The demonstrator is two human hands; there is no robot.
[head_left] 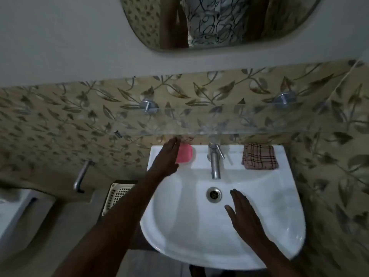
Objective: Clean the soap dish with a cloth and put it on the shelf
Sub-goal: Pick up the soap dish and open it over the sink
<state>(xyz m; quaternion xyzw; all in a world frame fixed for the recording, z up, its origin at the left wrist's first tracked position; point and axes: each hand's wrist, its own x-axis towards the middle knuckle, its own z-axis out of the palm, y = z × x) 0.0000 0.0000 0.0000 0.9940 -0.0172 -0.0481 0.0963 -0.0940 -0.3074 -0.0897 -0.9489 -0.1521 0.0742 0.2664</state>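
Observation:
A pink soap dish (186, 154) lies on the back left ledge of the white sink (279, 198). My left hand (164, 158) reaches over it with straight fingers and covers its left side; it holds nothing. A folded checked cloth (259, 156) lies on the back right ledge. My right hand (244, 213) hovers flat over the basin, to the right of the drain, empty. A glass shelf (229, 120) on two metal brackets runs along the tiled wall above the sink.
A steel tap (214, 158) stands at the middle of the back ledge, between dish and cloth. A mirror (219, 21) hangs above the shelf. Left of the sink are a white slotted basket (117, 193), a wall spout (80, 177) and a toilet (18, 208).

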